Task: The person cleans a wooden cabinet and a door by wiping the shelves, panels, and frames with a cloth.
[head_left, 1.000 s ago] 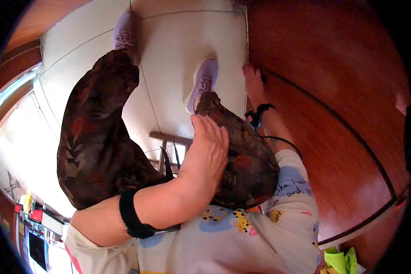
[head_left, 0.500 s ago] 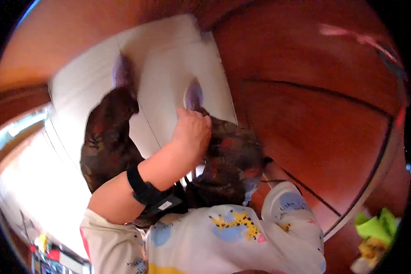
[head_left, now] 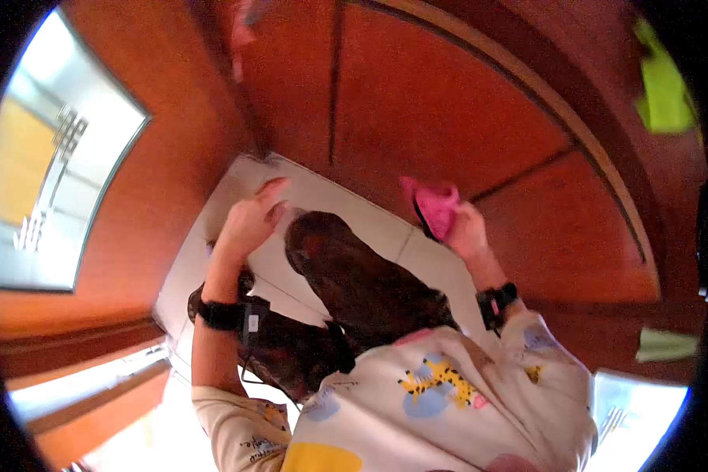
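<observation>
My right hand (head_left: pixel 468 234) is closed on a crumpled pink thing with a dark edge (head_left: pixel 436 211), which looks like soft cloth; its exact kind is unclear. That hand is in front of the reddish-brown panels. To the left, above the pale tiles, my left hand (head_left: pixel 248 224) is raised with fingers apart and nothing in it, slightly blurred. My legs in dark patterned trousers (head_left: pixel 362 287) are below and between the hands. Each wrist wears a black strap.
Reddish-brown wooden panels (head_left: pixel 448 94) surround a pale tiled floor (head_left: pixel 354 200). A glass pane with a metal pattern (head_left: pixel 63 157) is at left. Bright green cloth-like material (head_left: pixel 665 90) is at upper right, and a pale green piece (head_left: pixel 667 344) lower right.
The view has turned and the panels are now ahead. My left hand has left my knee area and risen, fingers apart. My right hand, hidden before, now shows with the pink thing.
</observation>
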Tool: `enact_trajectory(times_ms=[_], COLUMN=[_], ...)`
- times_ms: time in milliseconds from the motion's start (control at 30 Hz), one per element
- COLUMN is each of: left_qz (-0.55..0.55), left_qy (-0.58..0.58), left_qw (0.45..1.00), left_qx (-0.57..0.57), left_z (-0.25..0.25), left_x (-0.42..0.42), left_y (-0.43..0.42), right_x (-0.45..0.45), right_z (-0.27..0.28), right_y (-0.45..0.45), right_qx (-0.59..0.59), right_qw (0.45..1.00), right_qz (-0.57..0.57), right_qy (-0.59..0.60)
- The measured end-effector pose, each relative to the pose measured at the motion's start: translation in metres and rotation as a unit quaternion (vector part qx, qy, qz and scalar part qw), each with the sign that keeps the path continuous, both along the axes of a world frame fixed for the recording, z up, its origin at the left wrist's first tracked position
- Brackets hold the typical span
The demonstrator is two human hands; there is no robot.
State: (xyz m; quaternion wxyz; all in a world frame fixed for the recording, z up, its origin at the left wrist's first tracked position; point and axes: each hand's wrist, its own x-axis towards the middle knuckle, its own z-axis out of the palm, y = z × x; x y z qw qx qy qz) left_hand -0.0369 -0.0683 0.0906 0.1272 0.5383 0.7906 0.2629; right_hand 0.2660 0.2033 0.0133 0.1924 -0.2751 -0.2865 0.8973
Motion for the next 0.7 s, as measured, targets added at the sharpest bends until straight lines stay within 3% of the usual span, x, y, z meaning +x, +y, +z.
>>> enact_trajectory(times_ms=[67, 133, 167, 233, 267, 333, 367, 433, 633, 700], left_qz=[-0.012, -0.022, -0.023, -0.025, -0.027, -0.037, -0.043, 0.014, 0.076, 0.104], left_qy=[-0.011, -0.130, -0.122, -0.270, -0.266, -0.395, -0.395, -0.559, -0.478, -0.269], left_qw=[1.000, 0.987, 0.988, 0.948, 0.949, 0.871, 0.871, 0.798, 0.807, 0.887], left_qx=[-0.008, 0.090, 0.089, 0.167, 0.166, 0.289, 0.288, 0.226, 0.338, 0.360], left_z=[0.044, 0.066, 0.069, 0.059, 0.056, 0.049, 0.047, 0.051, 0.066, 0.076], left_x=[0.015, 0.043, 0.057, 0.119, 0.130, 0.154, 0.158, 0.174, 0.190, 0.192], left_y=[0.013, 0.015, 0.013, 0.035, 0.044, 0.059, 0.061, 0.071, 0.089, 0.094], right_x=[-0.034, -0.044, -0.047, -0.019, -0.022, -0.017, -0.013, 0.005, 0.016, 0.021], right_z=[0.050, 0.067, 0.074, 0.079, 0.093, 0.095, 0.096, 0.106, 0.109, 0.090], right_y=[-0.014, -0.031, -0.044, -0.048, -0.056, -0.065, -0.067, -0.074, -0.055, -0.044], right_qx=[-0.004, -0.074, -0.074, -0.115, -0.118, -0.132, -0.146, -0.138, -0.104, -0.104], right_qw=[0.996, 0.986, 0.984, 0.967, 0.964, 0.956, 0.949, 0.951, 0.961, 0.961], right_qz=[0.017, 0.025, 0.024, 0.020, 0.025, 0.034, 0.045, 0.025, 0.010, 0.005], right_qy=[0.082, 0.151, 0.160, 0.226, 0.236, 0.260, 0.275, 0.274, 0.257, 0.254])
